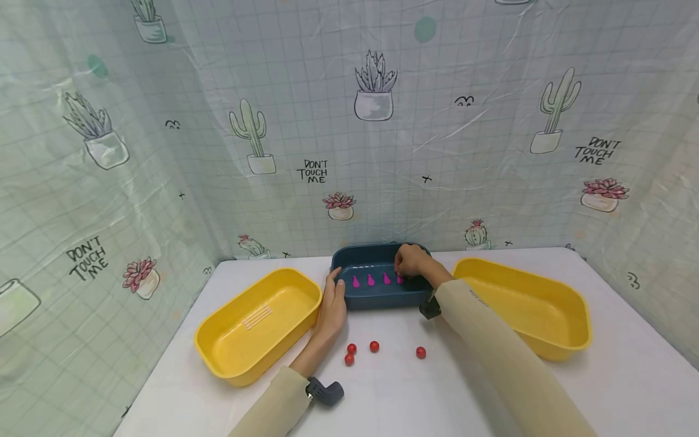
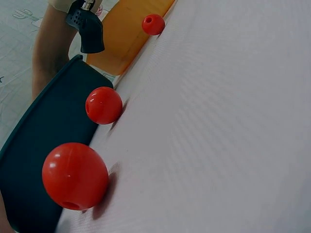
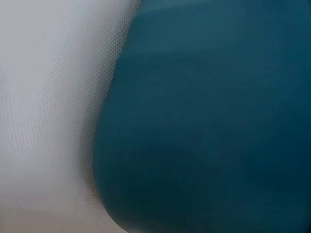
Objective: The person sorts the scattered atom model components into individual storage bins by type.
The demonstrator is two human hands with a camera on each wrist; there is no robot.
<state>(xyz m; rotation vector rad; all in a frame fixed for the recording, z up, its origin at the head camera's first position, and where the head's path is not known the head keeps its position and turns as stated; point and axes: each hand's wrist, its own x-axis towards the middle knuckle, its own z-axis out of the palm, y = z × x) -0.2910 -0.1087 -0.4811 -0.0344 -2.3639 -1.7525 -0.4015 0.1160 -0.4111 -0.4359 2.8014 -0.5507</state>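
Note:
A dark blue bin (image 1: pixel 377 301) stands at the back middle of the table. Inside it several small magenta bowling-pin-shaped pieces (image 1: pixel 371 280) form a row. My right hand (image 1: pixel 412 261) reaches in with curled fingers and pinches the rightmost magenta piece (image 1: pixel 400 280), partly hidden by the hand. Against the bin's left end rests my left hand (image 1: pixel 333 303), fingers extended along the wall, holding nothing. Only the bin's outer wall (image 3: pixel 204 121) and white cloth fill the right wrist view; neither wrist view shows the fingers clearly.
Several red beads (image 1: pixel 374 346) with holes lie in front of the bin; one large bead (image 2: pixel 75 175) is close in the left wrist view. A yellow bin (image 1: pixel 218 364) at left holds several pale sticks (image 1: pixel 258 317). Another yellow bin (image 1: pixel 568 328) stands right, beside my right forearm.

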